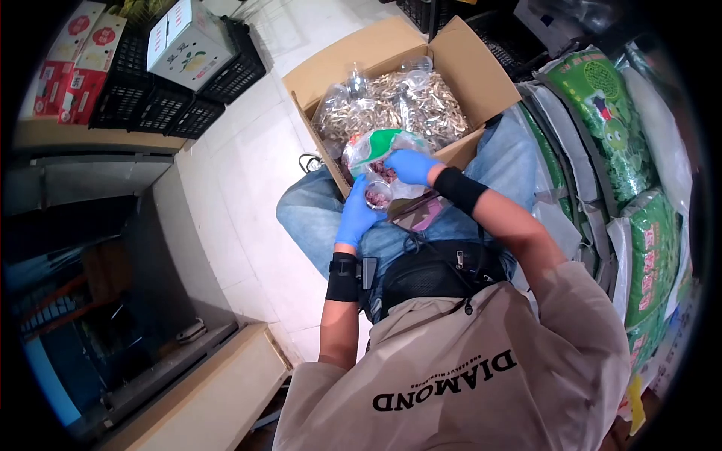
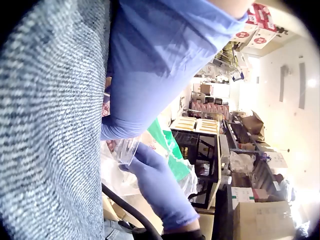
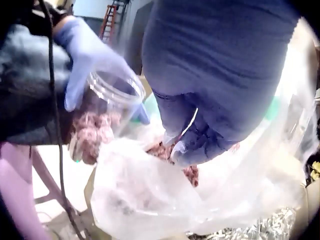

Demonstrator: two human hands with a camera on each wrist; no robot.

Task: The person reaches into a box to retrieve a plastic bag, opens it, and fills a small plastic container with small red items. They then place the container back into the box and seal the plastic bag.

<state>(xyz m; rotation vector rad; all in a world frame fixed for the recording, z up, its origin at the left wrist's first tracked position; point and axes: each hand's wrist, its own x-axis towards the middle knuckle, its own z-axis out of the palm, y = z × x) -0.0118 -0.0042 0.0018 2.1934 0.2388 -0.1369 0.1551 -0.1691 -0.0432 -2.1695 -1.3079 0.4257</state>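
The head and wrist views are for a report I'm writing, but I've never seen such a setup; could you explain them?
There is no machine, just a person's blue-gloved left hand and right hand. The head picture comes from a camera worn on the head, looking forward and down; each wrist picture comes from a camera on that wrist. The left hand holds a clear round plastic jar with purplish-pink pieces inside. The right hand reaches into a clear plastic bag with green print, among similar pieces; whether it grips any is unclear. Beyond the bag, an open brown cardboard box contains thin, pale brown strips.
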